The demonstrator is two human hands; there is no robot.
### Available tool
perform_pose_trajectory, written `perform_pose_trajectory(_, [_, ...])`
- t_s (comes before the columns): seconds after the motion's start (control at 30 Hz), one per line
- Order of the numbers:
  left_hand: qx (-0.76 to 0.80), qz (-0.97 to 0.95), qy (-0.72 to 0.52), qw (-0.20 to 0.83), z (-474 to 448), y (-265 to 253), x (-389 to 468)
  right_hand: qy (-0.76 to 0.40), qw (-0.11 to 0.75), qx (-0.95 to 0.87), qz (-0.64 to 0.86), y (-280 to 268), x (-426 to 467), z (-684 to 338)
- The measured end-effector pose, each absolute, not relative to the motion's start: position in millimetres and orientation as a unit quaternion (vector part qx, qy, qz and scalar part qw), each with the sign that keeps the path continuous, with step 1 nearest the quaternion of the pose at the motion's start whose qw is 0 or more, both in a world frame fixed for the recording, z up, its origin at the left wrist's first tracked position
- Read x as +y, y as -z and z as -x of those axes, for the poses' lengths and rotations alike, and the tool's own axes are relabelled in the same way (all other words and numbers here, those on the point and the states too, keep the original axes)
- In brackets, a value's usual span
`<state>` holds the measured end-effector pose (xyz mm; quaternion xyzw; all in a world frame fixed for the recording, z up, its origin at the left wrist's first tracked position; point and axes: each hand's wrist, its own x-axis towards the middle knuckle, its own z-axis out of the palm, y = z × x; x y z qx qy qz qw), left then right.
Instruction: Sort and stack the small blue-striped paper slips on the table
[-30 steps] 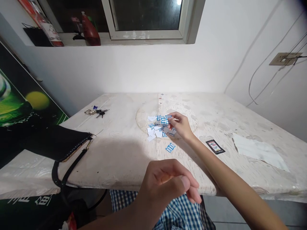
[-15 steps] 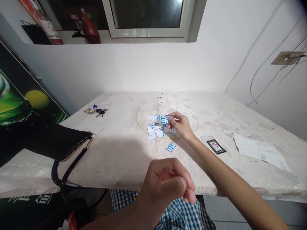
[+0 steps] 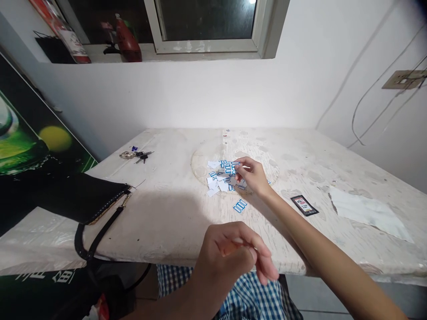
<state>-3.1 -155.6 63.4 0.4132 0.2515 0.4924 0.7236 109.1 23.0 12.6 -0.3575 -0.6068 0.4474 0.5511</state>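
Note:
My right hand [image 3: 251,175] pinches a small white paper card with blue printed outlines [image 3: 235,168] between thumb and fingers, at the right side of a loose heap. That heap of small paper cards [image 3: 222,184] lies overlapped, some blank side up, others showing blue prints. A single blue-printed card [image 3: 240,206] rests apart, nearer the table's front edge. My left hand [image 3: 235,253] hovers at the front edge, its fingers curled in toward the thumb. What it holds, if anything, is hidden inside the curl.
Keys [image 3: 143,155] lie at the left of the table [image 3: 173,231]. A black bag [image 3: 96,195] with a strap sits at the left edge. To the right are a black-bordered card [image 3: 304,205] and a white sheet [image 3: 367,213]. Bottles [image 3: 128,42] stand on the window sill.
The fingers of my left hand have loosened slightly away from the thumb. My right hand keeps its pinch on the card over the heap. The whole view has shifted a little.

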Motion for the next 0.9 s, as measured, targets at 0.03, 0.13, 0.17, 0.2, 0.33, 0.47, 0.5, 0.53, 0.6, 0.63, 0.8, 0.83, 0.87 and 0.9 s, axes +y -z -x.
perform_pose_trajectory(0.03, [0.245, -0.416, -0.489, 0.727, 3, -64, -156, -0.447, 0.55, -0.608, 0.358, -12, 23, -109])
perform_pose_trajectory(0.13, [0.238, -0.424, -0.483, 0.729, 4, -65, -157, -0.446, 0.549, -0.611, 0.356, -11, 23, -110])
perform_pose_trajectory(0.17, [0.237, -0.424, -0.482, 0.729, 3, -66, -158, -0.446, 0.55, -0.611, 0.354, -11, 23, -110])
perform_pose_trajectory(0.2, [0.236, -0.424, -0.479, 0.731, 3, -67, -159, -0.446, 0.55, -0.61, 0.354, -12, 23, -110])
perform_pose_trajectory(0.33, [0.244, -0.416, -0.477, 0.735, 1, -69, -161, -0.449, 0.553, -0.606, 0.354, -15, 21, -109])
perform_pose_trajectory(0.47, [0.254, -0.41, -0.477, 0.735, -1, -67, -161, -0.446, 0.549, -0.608, 0.361, -19, 20, -109])
perform_pose_trajectory(0.5, [0.254, -0.408, -0.477, 0.736, -2, -67, -161, -0.445, 0.547, -0.61, 0.361, -19, 20, -109])
perform_pose_trajectory(0.53, [0.256, -0.406, -0.476, 0.737, -2, -67, -160, -0.444, 0.546, -0.612, 0.36, -20, 20, -109])
perform_pose_trajectory(0.6, [0.267, -0.403, -0.473, 0.737, -4, -68, -160, -0.443, 0.546, -0.614, 0.359, -19, 20, -110])
perform_pose_trajectory(0.63, [0.272, -0.401, -0.471, 0.737, -4, -68, -160, -0.443, 0.546, -0.614, 0.36, -19, 20, -110])
perform_pose_trajectory(0.8, [0.278, -0.395, -0.471, 0.738, -8, -70, -159, -0.438, 0.541, -0.62, 0.363, -18, 20, -110])
perform_pose_trajectory(0.83, [0.277, -0.393, -0.473, 0.738, -9, -70, -159, -0.437, 0.54, -0.62, 0.365, -18, 20, -110])
perform_pose_trajectory(0.87, [0.275, -0.391, -0.476, 0.738, -9, -69, -158, -0.438, 0.539, -0.619, 0.366, -18, 20, -110])
perform_pose_trajectory(0.9, [0.272, -0.389, -0.479, 0.738, -9, -68, -158, -0.439, 0.539, -0.619, 0.367, -18, 19, -110])
